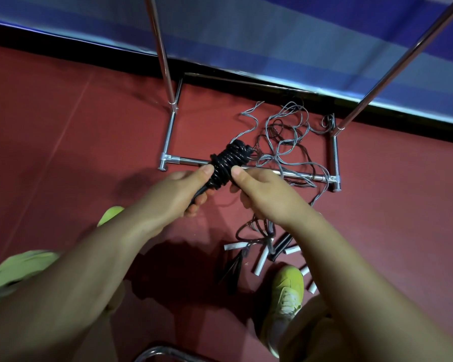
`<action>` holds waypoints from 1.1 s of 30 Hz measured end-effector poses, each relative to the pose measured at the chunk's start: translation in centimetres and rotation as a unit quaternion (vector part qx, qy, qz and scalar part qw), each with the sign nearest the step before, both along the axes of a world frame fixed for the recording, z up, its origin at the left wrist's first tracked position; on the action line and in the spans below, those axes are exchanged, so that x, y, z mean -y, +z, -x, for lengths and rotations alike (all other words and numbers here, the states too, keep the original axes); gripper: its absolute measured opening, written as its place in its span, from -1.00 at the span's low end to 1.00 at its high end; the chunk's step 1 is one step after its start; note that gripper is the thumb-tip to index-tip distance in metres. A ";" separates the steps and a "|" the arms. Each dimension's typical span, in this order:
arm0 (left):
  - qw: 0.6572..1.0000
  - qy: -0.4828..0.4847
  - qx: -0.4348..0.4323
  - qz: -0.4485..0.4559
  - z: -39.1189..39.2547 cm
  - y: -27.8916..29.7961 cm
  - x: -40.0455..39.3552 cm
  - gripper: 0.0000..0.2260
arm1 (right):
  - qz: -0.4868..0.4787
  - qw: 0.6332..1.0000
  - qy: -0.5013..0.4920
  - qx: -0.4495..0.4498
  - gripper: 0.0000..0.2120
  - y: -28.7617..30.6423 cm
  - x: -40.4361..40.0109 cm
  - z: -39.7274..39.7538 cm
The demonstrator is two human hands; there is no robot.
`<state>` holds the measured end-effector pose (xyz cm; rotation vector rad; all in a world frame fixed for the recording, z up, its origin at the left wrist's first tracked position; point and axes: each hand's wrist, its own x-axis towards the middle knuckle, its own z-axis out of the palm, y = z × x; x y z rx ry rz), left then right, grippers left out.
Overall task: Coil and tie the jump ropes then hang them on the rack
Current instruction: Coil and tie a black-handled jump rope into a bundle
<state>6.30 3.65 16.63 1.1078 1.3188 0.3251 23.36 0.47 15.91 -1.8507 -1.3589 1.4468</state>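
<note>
Loose ropes (pixel 285 142) are lying tangled on the red floor (pixel 63 126), draped over the rack (pixel 259 171) base bar, handles (pixel 262 259) scattered near a shoe (pixel 285 293). Above them, the left hand (pixel 186 189) is gripping the black coil (pixel 226 163) at its handle end, while the right hand (pixel 259 189) is pinching its wraps.

A red floor (pixel 63 131) meets a black skirting (pixel 89 41) along its far edge, under a blue wall (pixel 272 35). Yellow-green shoes (pixel 285 299) stand at the near edge.
</note>
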 end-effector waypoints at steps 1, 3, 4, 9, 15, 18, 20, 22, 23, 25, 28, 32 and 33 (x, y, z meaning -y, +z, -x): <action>1.000 -0.006 -0.011 -0.020 0.1 -0.2 -0.1 -0.69 | 0.003 1.000 -0.004 -0.017 -0.61 0.0 0.0 0.0; 0.996 -0.035 -0.051 -0.066 0.5 -0.6 -0.1 -0.70 | 0.018 0.996 -0.028 -0.077 -0.67 0.0 0.0 0.2; 0.993 -0.052 -0.067 -0.084 0.7 -0.7 -0.2 -0.67 | 0.031 0.992 -0.042 -0.116 -0.68 0.0 0.0 0.3; 0.984 -0.085 -0.096 -0.126 0.7 -0.3 0.0 -0.57 | 0.036 0.989 -0.028 -0.140 -0.48 -0.7 0.1 0.7; 0.976 -0.113 -0.132 -0.132 1.1 -1.0 -0.2 -0.49 | 0.021 0.991 -0.005 -0.132 -0.64 -0.1 0.2 1.0; 0.980 -0.150 -0.086 -0.096 1.4 -1.5 -0.2 -0.27 | 0.006 0.987 -0.010 -0.159 -0.68 -0.3 0.4 1.2; 0.981 -0.158 -0.026 -0.114 1.4 -1.3 -0.1 -0.37 | 0.016 0.982 -0.031 -0.186 -0.65 -0.9 0.5 1.1; 0.983 -0.133 0.019 -0.124 1.2 -0.9 -0.3 -0.51 | 0.047 0.980 -0.042 -0.191 -0.44 -1.7 0.3 0.7; 0.987 -0.108 0.030 -0.116 1.1 -0.6 -0.4 -0.57 | 0.052 0.975 -0.061 -0.208 -0.36 -1.7 0.1 0.5; 0.992 -0.067 0.047 -0.097 1.1 0.0 -0.5 -0.69 | 0.042 0.949 -0.164 -0.264 -0.36 -1.4 -0.7 0.0; 0.992 -0.047 0.077 -0.085 1.1 0.7 -0.5 -0.80 | 0.022 0.915 -0.319 -0.245 -0.40 -1.5 -1.5 -1.3; 0.992 0.013 0.119 -0.034 1.7 1.0 -0.9 -0.94 | 0.076 0.936 -0.308 -0.155 -0.47 -2.4 -1.3 -1.2; 0.991 0.024 0.133 -0.018 1.9 1.2 -1.1 -0.90 | 0.083 0.942 -0.292 -0.145 -0.48 -2.3 -1.1 -0.9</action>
